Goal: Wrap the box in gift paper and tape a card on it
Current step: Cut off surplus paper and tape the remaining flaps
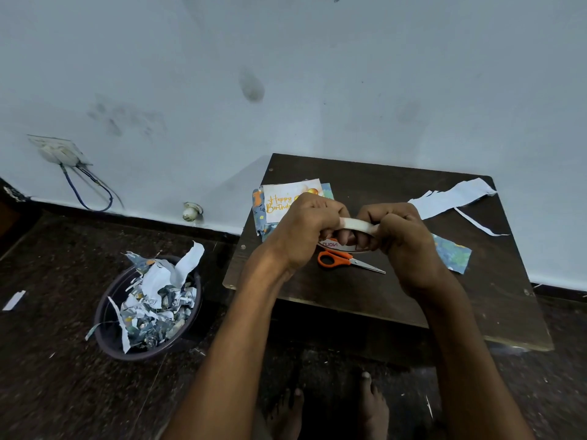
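Far left on the dark speckled floor, a small white paper scrap (pixel 14 300); next a round dark plastic bin (pixel 104 309) stuffed w/ torn blue-patterned gift-paper offcuts (pixel 152 308); none of that matters for the step.

On the low dark-brown wooden table (pixel 476 296), at its left rear: the box wrapped in blue patterned gift paper (pixel 259 217), w/ a white "Happy Birthday" card w/ gold lettering (pixel 286 195) lying on top; whether the card is fixed yet, can't tell; looks loose.

Above the table's middle, left hand (pixel 306 231) is curled tight round the left side of a white roll of adhesive tape w/ red print on its core (pixel 355 225); right hand (pixel 401 239) grips the right side, fingers curled over the rim; both hold the roll clear of the table; orange-handled scissors (pixel 346 260) lie just beneath, blades pointing right.

Judging by this, the step is finding & lifting the tape's free end; do it well by steadying the roll in one hand, picking the edge w/ a nail of the other, pulling a short strip, cutting it clean w/ the scissors, not tearing.

Right side: a long white strip of paper offcut (pixel 451 196) at the rear; a blue patterned paper scrap (pixel 454 255) nearer.
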The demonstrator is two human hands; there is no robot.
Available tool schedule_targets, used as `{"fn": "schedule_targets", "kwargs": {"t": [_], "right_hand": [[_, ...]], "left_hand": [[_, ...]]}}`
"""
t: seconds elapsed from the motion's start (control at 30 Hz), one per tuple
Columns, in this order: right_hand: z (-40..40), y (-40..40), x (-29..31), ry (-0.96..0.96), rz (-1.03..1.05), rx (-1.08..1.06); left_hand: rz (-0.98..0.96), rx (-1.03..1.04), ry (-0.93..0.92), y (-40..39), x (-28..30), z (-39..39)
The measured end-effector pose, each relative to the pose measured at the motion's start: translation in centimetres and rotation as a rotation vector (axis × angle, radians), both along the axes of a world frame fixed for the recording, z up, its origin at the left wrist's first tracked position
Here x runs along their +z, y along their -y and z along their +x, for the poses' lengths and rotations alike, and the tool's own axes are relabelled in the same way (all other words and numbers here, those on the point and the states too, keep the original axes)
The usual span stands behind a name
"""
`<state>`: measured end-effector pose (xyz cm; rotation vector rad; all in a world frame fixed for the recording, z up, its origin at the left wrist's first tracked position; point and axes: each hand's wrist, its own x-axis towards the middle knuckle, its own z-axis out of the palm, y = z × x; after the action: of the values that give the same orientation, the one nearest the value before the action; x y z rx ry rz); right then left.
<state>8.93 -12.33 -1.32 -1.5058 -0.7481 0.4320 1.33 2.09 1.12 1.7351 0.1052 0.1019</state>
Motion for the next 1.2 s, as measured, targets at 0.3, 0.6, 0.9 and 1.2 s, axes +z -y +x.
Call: {"fn": "schedule_targets", "kwargs": {"t": [0.3, 0.6, 0.9, 1.2], "right_hand": [[0.23, 0.03, -0.53, 0.006, -0.013, 0.024], [0.33, 0.02, -0.62, -0.001, -0.014, 0.016], [-0.29, -0.10, -0.18, -0.052, 0.032, 0.023], [-0.11, 0.30, 0.12, -0.213, 0.165, 0.054]], "left_hand": [[-0.034, 0.004, -0.009, -0.13, -0.04, 0.06], [0.003, 0.020, -0.025, -0.05, 0.13, -0.01], [0.021, 0.075, -0.038, 0.23, 0.47, -0.06], [-0.510, 0.289, -0.006, 0.34, 0.77, -0.11]]}}
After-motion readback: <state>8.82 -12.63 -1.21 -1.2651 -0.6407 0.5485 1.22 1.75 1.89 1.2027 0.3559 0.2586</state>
